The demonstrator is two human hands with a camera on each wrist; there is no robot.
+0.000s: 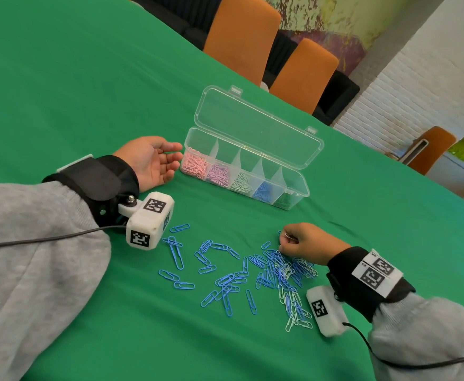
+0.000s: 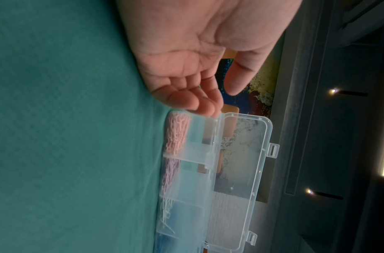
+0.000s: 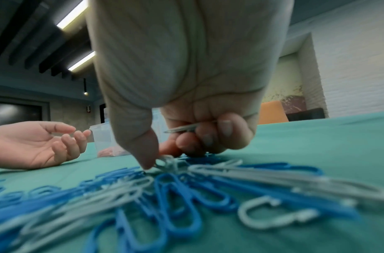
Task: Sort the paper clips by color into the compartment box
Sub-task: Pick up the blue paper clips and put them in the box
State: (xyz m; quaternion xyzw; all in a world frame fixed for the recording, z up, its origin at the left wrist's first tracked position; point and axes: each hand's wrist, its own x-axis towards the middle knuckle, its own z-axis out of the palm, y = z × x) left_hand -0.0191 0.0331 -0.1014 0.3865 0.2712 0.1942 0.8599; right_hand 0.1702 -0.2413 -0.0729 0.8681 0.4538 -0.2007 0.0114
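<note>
Paper clips (image 1: 253,273) are lying scattered across the lower middle of the head view on the green desk (image 1: 87,92), mostly blue with white ones tangled in, so they are needing to be picked apart by color. Above them, at center frame, the clear box (image 1: 294,188) is sitting with its lid thrown back, leaving its compartments reachable. At its pink end the left hand (image 1: 153,160) is resting palm up, fingers relaxed and holding nothing, probably waiting. Lower right, the right hand (image 1: 305,240) is curling round a few pale clips while its thumb and forefinger are pinching at another in the pile.
</note>
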